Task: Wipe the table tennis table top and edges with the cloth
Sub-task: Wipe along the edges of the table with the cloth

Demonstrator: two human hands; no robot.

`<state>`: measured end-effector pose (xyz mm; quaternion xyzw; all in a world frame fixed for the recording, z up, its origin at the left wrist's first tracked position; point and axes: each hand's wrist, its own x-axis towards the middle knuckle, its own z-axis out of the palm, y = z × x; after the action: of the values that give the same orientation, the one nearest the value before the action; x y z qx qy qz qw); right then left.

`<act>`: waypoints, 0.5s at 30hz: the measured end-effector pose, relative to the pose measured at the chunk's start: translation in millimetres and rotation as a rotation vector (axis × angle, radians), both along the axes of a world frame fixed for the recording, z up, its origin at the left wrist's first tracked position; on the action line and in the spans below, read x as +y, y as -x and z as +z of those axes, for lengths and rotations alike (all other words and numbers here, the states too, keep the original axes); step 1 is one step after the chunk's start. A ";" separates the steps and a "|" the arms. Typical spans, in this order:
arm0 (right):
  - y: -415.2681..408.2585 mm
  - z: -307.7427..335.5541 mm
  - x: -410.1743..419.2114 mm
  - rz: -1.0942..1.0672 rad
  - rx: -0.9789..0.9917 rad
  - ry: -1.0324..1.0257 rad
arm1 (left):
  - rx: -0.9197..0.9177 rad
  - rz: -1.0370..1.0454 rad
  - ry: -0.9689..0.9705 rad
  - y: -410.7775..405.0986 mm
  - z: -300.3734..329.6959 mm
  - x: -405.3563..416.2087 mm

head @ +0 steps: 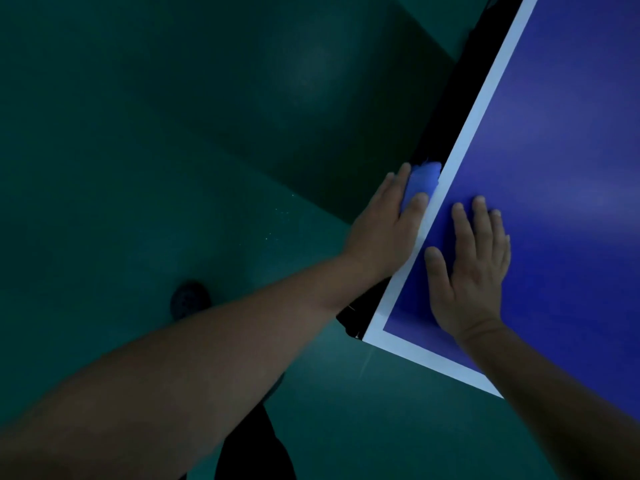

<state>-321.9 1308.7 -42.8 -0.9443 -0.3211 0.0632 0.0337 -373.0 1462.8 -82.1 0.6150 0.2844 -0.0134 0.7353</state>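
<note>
Head view shows you the green floor, then the blue table tennis worktop with its white border. Your right hand lies flat on top near the corner, fingers straight and spread. Your left hand presses the blue cloth against the side edge, fingers straight.

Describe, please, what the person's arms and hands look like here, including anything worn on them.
Both forearms are bare up to the frame's edge, with no sleeves in view. The left hand and right hand wear no gloves, and no rings, watch or wristbands show. The dim light hides finer detail.
</note>
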 end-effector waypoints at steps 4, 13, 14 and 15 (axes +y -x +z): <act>-0.1 -0.1 0.5 -0.004 -0.001 -0.001 | -0.013 -0.028 0.061 57.1 7.4 -15.8; -1.0 -1.4 -0.9 0.010 -0.012 -0.003 | -0.006 -0.066 -0.034 12.7 -0.7 -2.5; -0.8 -1.0 -0.9 0.008 -0.011 0.001 | 0.007 -0.045 -0.019 -6.2 -8.0 3.6; -1.4 0.0 -0.9 0.008 -0.009 0.005 | 0.022 -0.025 -0.002 -17.1 -13.7 7.6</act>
<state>-320.5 1307.8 -42.9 -0.9434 -0.3249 0.0601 0.0299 -355.9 1470.5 -95.8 0.6190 0.2847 -0.0288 0.7314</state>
